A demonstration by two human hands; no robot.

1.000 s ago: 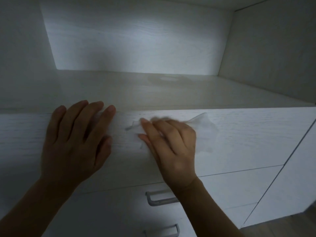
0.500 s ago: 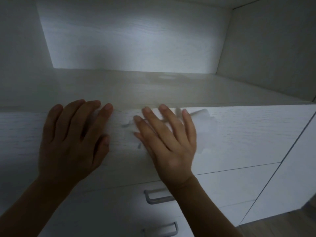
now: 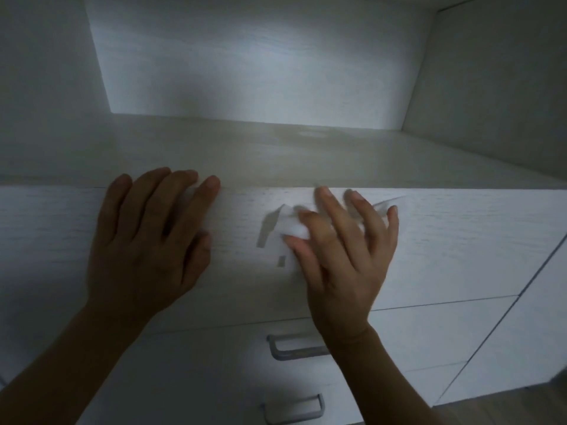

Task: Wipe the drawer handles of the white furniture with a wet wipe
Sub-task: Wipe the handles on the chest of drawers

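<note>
My right hand [image 3: 340,256] presses a white wet wipe [image 3: 291,223] against the top drawer front [image 3: 460,240] of the white furniture, its fingers spread and blurred. The wipe bunches out at the hand's left, and a corner shows past the fingertips on the right. A grey handle on this drawer front shows only as slivers left of the wipe. My left hand [image 3: 147,240] lies flat on the same front, fingertips at its upper edge. Below are two more grey handles: one [image 3: 294,346] partly behind my right wrist, another [image 3: 294,407] near the bottom edge.
Above the drawers runs a pale shelf top [image 3: 306,148] inside a recess with a back wall and a right side panel [image 3: 497,87]. A cabinet door [image 3: 527,348] stands at the right, with wooden floor at the bottom right corner.
My right hand has slid a little to the right along the drawer front, and the wipe now bunches out at its left side. My left hand has stayed in place.
</note>
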